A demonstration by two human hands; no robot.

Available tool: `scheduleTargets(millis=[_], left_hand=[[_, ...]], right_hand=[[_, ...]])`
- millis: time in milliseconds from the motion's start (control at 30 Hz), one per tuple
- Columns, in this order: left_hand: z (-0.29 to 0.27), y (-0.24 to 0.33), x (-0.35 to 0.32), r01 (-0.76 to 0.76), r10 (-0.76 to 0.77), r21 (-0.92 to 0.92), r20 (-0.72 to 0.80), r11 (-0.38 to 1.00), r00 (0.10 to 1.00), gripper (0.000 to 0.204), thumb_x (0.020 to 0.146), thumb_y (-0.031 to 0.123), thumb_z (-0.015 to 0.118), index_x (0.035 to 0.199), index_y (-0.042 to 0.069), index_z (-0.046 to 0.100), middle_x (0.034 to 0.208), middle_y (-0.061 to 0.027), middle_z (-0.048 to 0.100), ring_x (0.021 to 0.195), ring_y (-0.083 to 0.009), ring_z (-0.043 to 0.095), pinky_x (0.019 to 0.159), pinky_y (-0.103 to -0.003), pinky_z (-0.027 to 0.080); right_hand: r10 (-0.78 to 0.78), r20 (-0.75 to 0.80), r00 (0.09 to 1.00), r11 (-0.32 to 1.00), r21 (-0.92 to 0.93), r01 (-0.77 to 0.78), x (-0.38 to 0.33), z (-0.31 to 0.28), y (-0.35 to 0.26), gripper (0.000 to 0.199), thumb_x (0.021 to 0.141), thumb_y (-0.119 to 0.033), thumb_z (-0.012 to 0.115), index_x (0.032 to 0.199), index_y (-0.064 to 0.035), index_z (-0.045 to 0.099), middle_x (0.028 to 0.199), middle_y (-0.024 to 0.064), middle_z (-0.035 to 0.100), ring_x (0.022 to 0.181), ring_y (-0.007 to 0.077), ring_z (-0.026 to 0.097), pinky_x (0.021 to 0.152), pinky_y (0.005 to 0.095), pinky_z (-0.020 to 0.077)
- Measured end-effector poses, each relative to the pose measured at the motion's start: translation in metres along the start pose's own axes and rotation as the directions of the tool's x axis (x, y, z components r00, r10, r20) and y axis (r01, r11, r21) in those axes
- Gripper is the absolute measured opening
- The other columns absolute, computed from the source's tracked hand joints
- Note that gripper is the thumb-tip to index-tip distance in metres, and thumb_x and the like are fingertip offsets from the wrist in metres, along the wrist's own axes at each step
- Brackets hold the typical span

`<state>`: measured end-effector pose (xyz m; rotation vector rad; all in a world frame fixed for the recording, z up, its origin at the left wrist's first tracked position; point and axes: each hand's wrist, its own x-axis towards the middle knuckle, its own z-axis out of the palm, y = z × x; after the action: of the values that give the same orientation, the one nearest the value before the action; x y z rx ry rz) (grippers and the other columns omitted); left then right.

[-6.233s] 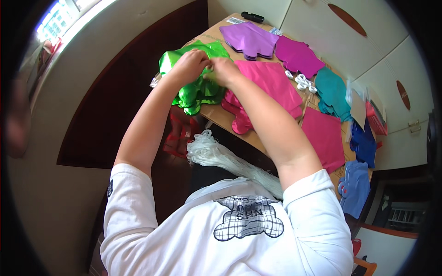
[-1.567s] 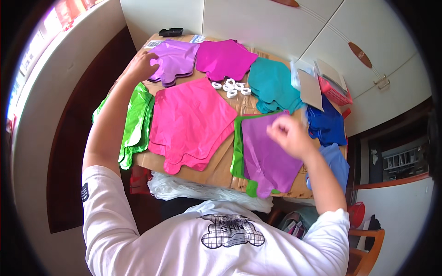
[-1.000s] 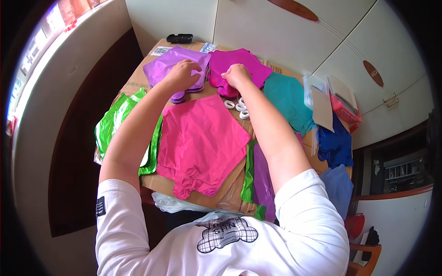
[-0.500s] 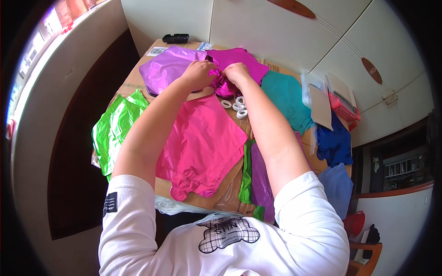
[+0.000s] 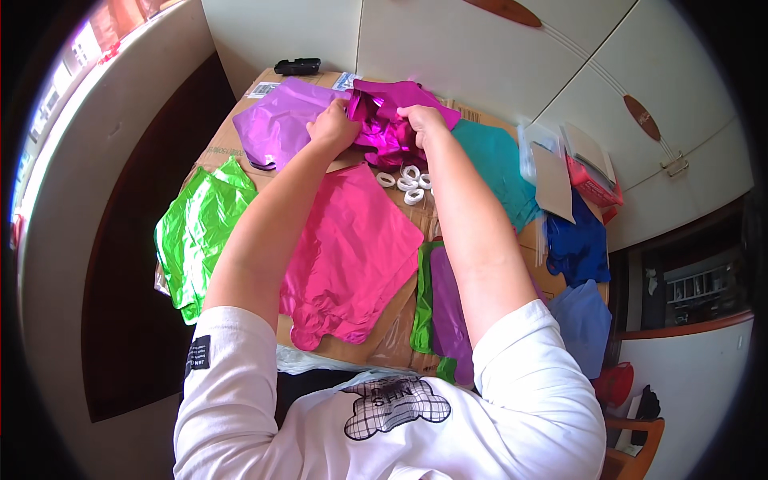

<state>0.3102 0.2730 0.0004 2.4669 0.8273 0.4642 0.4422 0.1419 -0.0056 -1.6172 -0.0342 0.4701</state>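
Note:
At the far side of the cardboard-covered table, I hold a crumpled, shiny magenta foil-like piece (image 5: pixel 382 132) stretched between my hands. My left hand (image 5: pixel 333 126) is closed on its left edge, beside a flat lilac piece (image 5: pixel 276 124). Its right edge is pinched by my right hand (image 5: pixel 422 122), near the teal piece (image 5: pixel 492 172). Part of the magenta material lies flat behind my hands. Several small white rings (image 5: pixel 413 196) lie just in front of it. Nearer to me is a large hot-pink sheet-like piece (image 5: pixel 352 248) with a ruffled lower corner.
Shiny green pieces (image 5: pixel 204 232) lie on the left. A purple strip (image 5: pixel 452 312) and a dark blue piece (image 5: pixel 578 244) are on the right, near a red box (image 5: pixel 594 186). Cardboard (image 5: pixel 392 332) covers the table. White cabinets (image 5: pixel 448 56) stand behind; a black object (image 5: pixel 298 66) sits at the back.
My hands have moved apart, and the magenta piece that was bunched between them is now spread wider and shows more shiny folds. The view has shifted slightly.

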Motion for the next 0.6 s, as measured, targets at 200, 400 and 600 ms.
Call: scheduleTargets(millis=[200,400,600], left_hand=[[0.006,-0.002,-0.009,-0.583,0.636,0.300,-0.115,0.755,0.763,0.039,0.082,0.033,0.064,0.118,0.017,0.062,0.117,-0.0064,0.059,0.117,-0.0218,0.055,0.103,-0.049,0.034],[0.012,0.012,-0.005,-0.547,0.493,0.222,0.257,0.807,0.831,0.032,0.085,0.036,0.056,0.114,0.024,0.065,0.122,-0.0024,0.057,0.120,-0.0204,0.053,0.114,-0.056,0.019],[0.000,0.007,-0.006,-0.493,0.431,0.217,0.276,0.843,0.859,0.032,0.082,0.035,0.057,0.111,0.025,0.067,0.117,-0.0013,0.061,0.122,-0.0202,0.052,0.112,-0.065,0.012]], right_hand=[[0.061,0.191,0.980,0.983,0.158,-0.092,0.007,-0.001,0.004,0.014,0.079,-0.005,0.068,0.090,0.0048,0.067,0.087,0.0138,0.067,0.074,0.0253,0.064,0.069,0.0394,0.0521],[0.025,0.188,0.982,0.785,0.604,-0.135,0.034,-0.077,-0.013,0.018,0.089,-0.012,0.052,0.101,0.0005,0.059,0.086,0.0142,0.066,0.075,0.0271,0.067,0.072,0.0431,0.0568],[-0.451,-0.197,0.870,0.608,0.646,0.461,-0.030,-0.238,-0.094,0.028,0.095,-0.016,0.044,0.110,0.0038,0.057,0.104,0.0159,0.063,0.094,0.0286,0.063,0.083,0.0440,0.0519]])
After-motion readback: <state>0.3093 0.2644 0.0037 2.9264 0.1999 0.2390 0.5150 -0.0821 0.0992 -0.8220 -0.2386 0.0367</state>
